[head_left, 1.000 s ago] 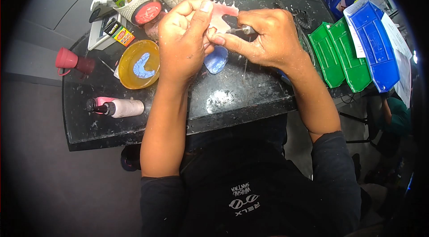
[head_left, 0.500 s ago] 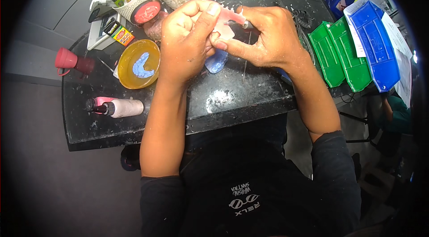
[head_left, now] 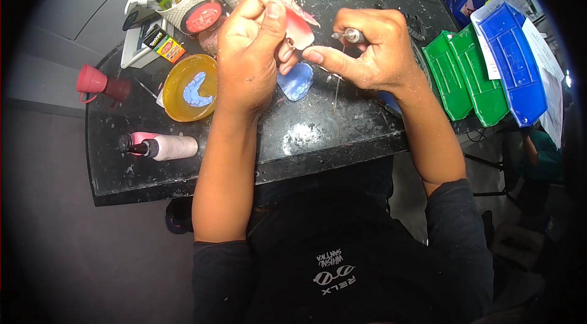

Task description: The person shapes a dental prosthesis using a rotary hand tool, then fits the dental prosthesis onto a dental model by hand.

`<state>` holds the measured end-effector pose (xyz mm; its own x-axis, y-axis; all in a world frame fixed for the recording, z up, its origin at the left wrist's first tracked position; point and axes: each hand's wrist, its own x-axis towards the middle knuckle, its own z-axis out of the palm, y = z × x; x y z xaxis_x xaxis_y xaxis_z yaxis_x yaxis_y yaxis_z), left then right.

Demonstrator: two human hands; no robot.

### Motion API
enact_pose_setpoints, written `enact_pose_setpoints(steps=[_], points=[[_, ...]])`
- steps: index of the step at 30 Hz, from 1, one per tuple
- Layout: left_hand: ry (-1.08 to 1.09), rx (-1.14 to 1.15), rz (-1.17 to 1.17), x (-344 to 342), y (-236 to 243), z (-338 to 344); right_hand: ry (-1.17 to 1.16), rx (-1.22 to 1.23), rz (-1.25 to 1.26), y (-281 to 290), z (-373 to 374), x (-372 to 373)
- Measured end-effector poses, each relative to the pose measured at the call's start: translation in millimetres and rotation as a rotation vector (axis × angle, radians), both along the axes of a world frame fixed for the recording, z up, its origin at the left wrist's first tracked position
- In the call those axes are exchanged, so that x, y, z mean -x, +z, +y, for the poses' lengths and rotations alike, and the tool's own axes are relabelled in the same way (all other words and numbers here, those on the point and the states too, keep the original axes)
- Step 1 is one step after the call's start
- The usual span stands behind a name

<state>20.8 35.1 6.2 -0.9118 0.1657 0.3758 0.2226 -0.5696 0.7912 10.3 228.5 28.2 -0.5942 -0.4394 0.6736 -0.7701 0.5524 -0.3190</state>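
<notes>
1. One-handed, pinches pink plate [head_left: 298,29] in left hand [head_left: 247,49], seemingly to leave its edge reachable.
2. Grips metallic tool [head_left: 353,35] in right hand [head_left: 385,49], just right of left hand, apparently for control.

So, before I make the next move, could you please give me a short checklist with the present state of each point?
1. Pink plate held in the left hand: ok.
2. Slim metal tool held in the right hand: ok.
3. Tool apart from plate: ok, a gap shows.
4. Tool running or stopped: cannot tell.
5. Blue mould inside the yellow bowl: ok.
6. Table clean: not ok, pale specks show.
</notes>
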Motion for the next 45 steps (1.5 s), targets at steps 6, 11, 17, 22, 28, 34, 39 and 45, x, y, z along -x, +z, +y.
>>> enact_pose_setpoints(steps=[6, 11, 17, 22, 28, 34, 39, 45], points=[[-0.071, 0.011, -0.056, -3, 3, -2, 0.018, 0.006, 0.05, -3, -3, 1], [-0.116, 0.001, -0.074, -3, 3, -2, 0.002, -0.005, 0.067, -6, -4, 2], [-0.072, 0.008, -0.064, -1, -1, 2, 0.038, 0.056, -0.02, -7, -9, 0], [-0.056, -0.001, -0.039, -6, 1, 7, 0.057, 0.145, -0.13, -11, -10, 1], [-0.158, -0.073, 0.078, -3, -2, 5, 0.116, 0.253, -0.254, -10, -10, -1], [-0.126, -0.07, 0.107, -4, -2, 9, 0.166, 0.238, -0.275, -7, -9, -3], [-0.106, -0.036, 0.093, -6, 0, 9, 0.196, 0.246, -0.303, -6, -10, -4], [-0.109, -0.037, 0.11, -5, -2, 8, 0.2, 0.266, -0.329, -10, -10, -4]])
